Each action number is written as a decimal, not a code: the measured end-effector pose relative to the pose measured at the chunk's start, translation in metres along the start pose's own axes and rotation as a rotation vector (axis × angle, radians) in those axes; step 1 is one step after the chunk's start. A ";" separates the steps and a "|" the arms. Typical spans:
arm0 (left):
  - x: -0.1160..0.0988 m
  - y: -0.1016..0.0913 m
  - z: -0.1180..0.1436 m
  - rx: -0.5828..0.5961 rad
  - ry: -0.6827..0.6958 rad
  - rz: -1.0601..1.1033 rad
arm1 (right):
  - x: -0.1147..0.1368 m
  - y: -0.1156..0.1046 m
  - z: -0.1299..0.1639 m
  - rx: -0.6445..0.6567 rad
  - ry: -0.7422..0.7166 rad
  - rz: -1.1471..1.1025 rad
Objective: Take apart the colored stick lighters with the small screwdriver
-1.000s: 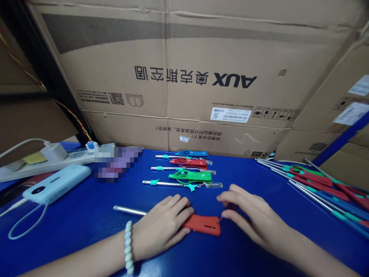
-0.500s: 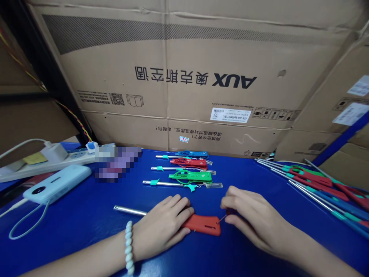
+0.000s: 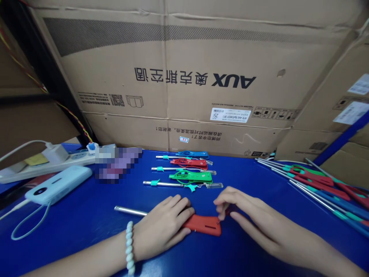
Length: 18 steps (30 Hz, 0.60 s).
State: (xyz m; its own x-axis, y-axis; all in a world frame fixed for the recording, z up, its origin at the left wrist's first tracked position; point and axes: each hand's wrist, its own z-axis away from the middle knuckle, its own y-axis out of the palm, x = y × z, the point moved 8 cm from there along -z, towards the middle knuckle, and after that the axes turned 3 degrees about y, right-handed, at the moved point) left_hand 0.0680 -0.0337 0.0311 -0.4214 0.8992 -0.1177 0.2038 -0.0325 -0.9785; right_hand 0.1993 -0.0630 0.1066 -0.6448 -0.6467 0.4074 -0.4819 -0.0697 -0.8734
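Observation:
A red long-nosed lighter lies on the blue table with its metal tube pointing left. My left hand, a beaded bracelet at its wrist, is closed over the middle of the lighter and holds it down. At the lighter's right end is my right hand, fingers bent around a small thin-shafted tool with a dark red handle. The tool's tip meets the lighter's end near a small hole. Most of the tool is hidden by my fingers.
Behind my hands lie blue, red and green lighters with wires and clear parts. More tubes and handles are piled at right. A power bank and power strip sit left. Cardboard walls the back.
My right hand has shifted slightly left, its fingers closer to the lighter's end and turned around the tool. The left hand and the lighter stay in place.

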 end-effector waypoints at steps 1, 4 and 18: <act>0.000 0.000 0.000 0.002 0.000 -0.001 | -0.002 0.000 0.000 -0.019 0.003 -0.001; 0.000 0.000 0.001 -0.002 0.005 -0.002 | -0.001 0.000 0.001 -0.162 -0.083 0.099; -0.003 -0.006 0.000 -0.080 0.040 -0.019 | -0.002 -0.005 -0.001 -0.133 -0.108 -0.133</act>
State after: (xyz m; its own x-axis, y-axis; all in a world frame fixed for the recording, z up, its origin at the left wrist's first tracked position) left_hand 0.0677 -0.0360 0.0368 -0.3903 0.9162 -0.0911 0.2668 0.0178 -0.9636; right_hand 0.2021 -0.0605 0.1110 -0.5066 -0.7168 0.4792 -0.6372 -0.0631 -0.7681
